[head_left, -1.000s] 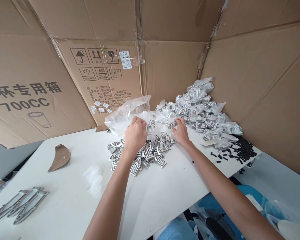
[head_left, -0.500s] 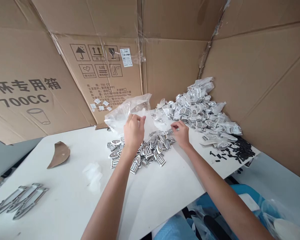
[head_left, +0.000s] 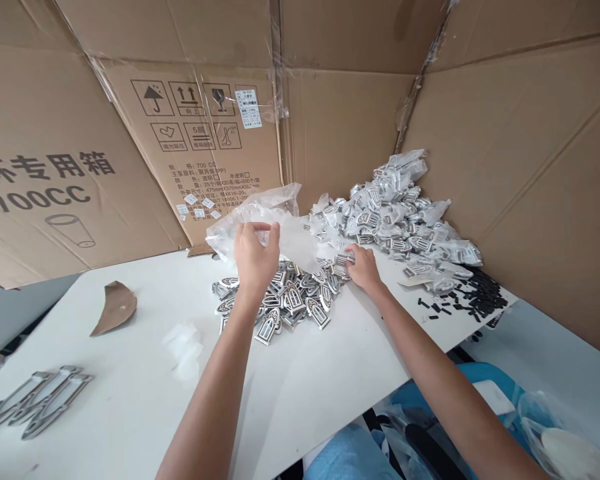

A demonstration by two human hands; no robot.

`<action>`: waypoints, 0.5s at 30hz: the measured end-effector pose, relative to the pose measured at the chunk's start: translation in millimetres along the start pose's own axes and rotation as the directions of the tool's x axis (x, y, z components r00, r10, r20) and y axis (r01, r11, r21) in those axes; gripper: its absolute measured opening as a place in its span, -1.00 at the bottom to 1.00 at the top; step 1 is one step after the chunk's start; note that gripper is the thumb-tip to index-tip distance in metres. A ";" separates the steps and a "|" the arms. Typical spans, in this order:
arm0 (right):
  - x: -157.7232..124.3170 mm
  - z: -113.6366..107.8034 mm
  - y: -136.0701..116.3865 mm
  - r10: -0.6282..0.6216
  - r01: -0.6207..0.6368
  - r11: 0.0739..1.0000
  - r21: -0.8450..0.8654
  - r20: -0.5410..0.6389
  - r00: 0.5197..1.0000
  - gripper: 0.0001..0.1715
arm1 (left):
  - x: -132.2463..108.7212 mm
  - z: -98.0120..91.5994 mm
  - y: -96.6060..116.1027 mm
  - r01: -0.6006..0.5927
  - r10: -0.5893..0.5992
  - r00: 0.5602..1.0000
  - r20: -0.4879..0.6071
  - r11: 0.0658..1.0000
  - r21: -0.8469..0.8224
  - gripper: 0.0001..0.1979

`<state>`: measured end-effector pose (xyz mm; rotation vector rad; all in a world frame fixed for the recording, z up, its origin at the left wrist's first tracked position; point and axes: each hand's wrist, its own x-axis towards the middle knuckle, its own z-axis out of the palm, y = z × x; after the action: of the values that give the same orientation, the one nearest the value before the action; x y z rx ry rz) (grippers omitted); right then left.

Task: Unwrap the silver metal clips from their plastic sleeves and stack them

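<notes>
My left hand (head_left: 256,260) is raised over the pile, its fingers curled toward the thumb in front of a clear plastic bag (head_left: 225,233). Whatever it pinches, if anything, is hidden. Between the thumb and fingers of my right hand (head_left: 365,268) is a silver metal buckle-like piece (head_left: 344,259) with an arched, patterned face. It is at the right edge of a heap of similar loose metal pieces (head_left: 293,298) on the white table (head_left: 300,380). My left wrist and forearm cover part of that heap.
Individually bagged metal pieces (head_left: 395,220) are piled at the back right, beside small black parts (head_left: 480,293). Cardboard walls (head_left: 350,127) enclose the back. Left lie silver frame-like metal parts (head_left: 55,400), a cardboard scrap (head_left: 115,308) and white translucent material (head_left: 183,350). A blue container (head_left: 480,377) stands below the table edge.
My right hand has lowered slightly and now has a metal piece in its fingers. My left hand has shifted a little left in the view, which itself has moved slightly.
</notes>
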<state>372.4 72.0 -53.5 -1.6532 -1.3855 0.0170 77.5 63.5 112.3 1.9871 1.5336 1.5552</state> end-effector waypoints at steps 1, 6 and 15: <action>1.3 -1.0 -1.0 -0.003 0.003 1.000 0.019 -0.010 1.000 -0.75 | -1.5 1.1 -0.1 0.000 0.000 0.998 0.062 1.000 0.011 -0.89; 6.1 -6.4 -15.5 0.019 0.002 0.983 0.186 -0.109 0.994 -0.69 | -10.2 8.0 1.4 -0.008 -0.013 0.965 0.262 0.997 0.079 -0.88; -16.4 16.4 -48.7 0.047 0.010 0.934 0.358 -0.150 0.988 -0.70 | -30.7 12.5 8.3 -0.192 0.047 0.794 0.606 0.965 0.177 -0.37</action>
<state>320.7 65.4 -39.7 -1.3328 -1.1686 0.1407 95.0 40.7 93.8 2.4214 1.3700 0.6609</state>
